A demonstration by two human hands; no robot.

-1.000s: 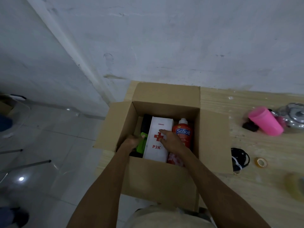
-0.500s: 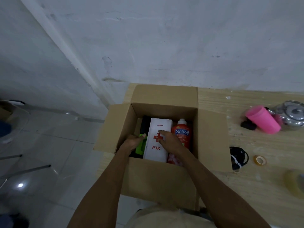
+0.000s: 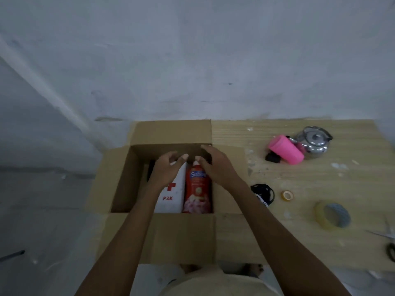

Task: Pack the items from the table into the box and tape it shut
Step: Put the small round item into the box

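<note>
Cardboard box (image 3: 177, 236) holds P3K case (image 3: 171, 199) and red bottle (image 3: 197, 193); left hand (image 3: 167, 169) and right hand (image 3: 215, 167) hover relaxed, empty.

The box (image 3: 183, 236) is matt brown cardboard. The bench (image 3: 320, 178) is pale grained wood, flecked with white. The kettle (image 3: 316, 144) is polished, mirror-bright metal; the cup (image 3: 285, 149) smooth pink plastic. The red bottle (image 3: 197, 193) looks glossy plastic, the tape roll (image 3: 332, 216) clear and shiny.
</note>
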